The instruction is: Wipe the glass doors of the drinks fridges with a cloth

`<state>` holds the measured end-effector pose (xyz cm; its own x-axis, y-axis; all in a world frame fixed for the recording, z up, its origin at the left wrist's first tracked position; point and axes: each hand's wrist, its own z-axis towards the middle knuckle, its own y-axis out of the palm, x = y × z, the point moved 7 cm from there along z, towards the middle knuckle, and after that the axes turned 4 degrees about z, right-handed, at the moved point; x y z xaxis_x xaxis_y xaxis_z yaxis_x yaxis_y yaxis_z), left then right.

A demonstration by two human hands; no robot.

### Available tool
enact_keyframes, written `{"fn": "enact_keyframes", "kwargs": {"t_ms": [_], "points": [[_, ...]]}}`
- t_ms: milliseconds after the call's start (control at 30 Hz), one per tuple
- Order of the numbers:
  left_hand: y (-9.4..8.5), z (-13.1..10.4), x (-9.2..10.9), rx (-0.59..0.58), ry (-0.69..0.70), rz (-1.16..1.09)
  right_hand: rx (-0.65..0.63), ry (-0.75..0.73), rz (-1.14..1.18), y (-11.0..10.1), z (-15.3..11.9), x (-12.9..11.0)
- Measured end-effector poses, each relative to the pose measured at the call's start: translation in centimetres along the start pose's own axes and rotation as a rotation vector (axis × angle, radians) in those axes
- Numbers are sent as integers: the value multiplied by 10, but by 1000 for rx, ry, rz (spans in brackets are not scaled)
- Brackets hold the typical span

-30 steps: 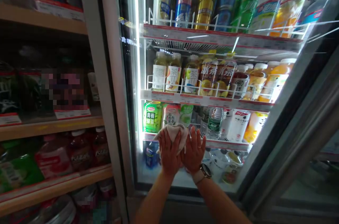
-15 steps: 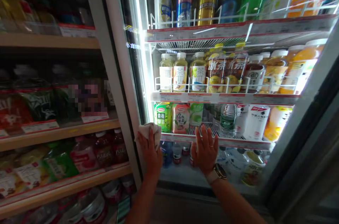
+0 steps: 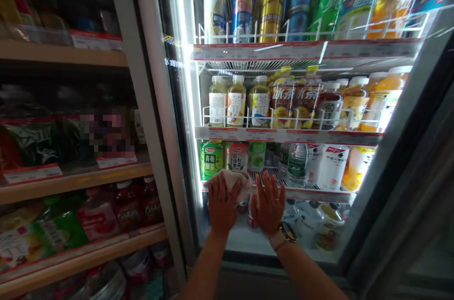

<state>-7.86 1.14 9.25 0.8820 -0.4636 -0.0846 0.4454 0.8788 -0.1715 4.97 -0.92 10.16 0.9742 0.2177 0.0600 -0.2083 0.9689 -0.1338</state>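
Note:
A pale cloth [image 3: 234, 184] lies under the fingers of my left hand [image 3: 222, 208], pressed to the glass door [image 3: 234, 238] of a lit drinks fridge. Just right of it, my right hand [image 3: 268, 203] rests with spread fingers against the glass, holding nothing; a ring and a dark wristwatch [image 3: 288, 232] are on that side. Behind the cloth, partly covered, stands a red drink bottle [image 3: 237, 156], with a green drink bottle [image 3: 212, 159] to its left. A clear water bottle [image 3: 297, 163] shows beyond my right fingers.
Wooden shelves [image 3: 81, 177] with bottles stand to the left, past the grey door frame [image 3: 142, 101]. Inside the fridge, wire shelves carry cans [image 3: 271, 14], tea bottles [image 3: 260, 101] and orange drinks [image 3: 385, 101]. A dark frame edge [image 3: 397, 167] runs down the right.
My left hand has slid the cloth rightward from the door's left edge toward my right hand. The right hand stays on the glass. The view has shifted slightly.

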Motion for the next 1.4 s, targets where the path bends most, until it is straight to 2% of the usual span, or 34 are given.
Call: {"fn": "enact_keyframes", "kwargs": {"t_ms": [167, 267, 367, 467, 633, 733, 833, 933, 1100, 1200, 1300, 1400], "points": [[-19, 1, -69, -6, -219, 20, -13, 8, -4, -1, 1, -1], [-25, -4, -89, -19, -323, -18, -11, 11, -1, -1, 0, -1], [-22, -8, -83, -21, -425, -56, -6, 13, -4, -1, 0, -1], [-11, -7, -52, -36, -444, -52, 0, 4, -11, -1, 0, -1], [10, -3, 13, -75, -275, -38, 1, 2, -14, 1, 0, 0], [13, -1, 29, -55, -183, -60, 19, -21, -1, 1, -2, 1], [9, 3, 22, -26, -84, -43, -5, -20, -1, 3, -3, 2], [2, 4, -1, -31, -20, 5, -34, -4, -8, 3, -2, 2], [-12, -7, -64, -64, -150, 54, -18, 6, 10, -1, 0, 0], [-19, -12, -89, -55, -271, 36, -23, 14, 8, 0, 0, 0], [-21, -9, -87, -22, -381, 16, -17, 15, 0, 0, -1, 0], [-13, -3, -57, -3, -402, 7, -12, 6, -6, 0, 0, -1]]}}
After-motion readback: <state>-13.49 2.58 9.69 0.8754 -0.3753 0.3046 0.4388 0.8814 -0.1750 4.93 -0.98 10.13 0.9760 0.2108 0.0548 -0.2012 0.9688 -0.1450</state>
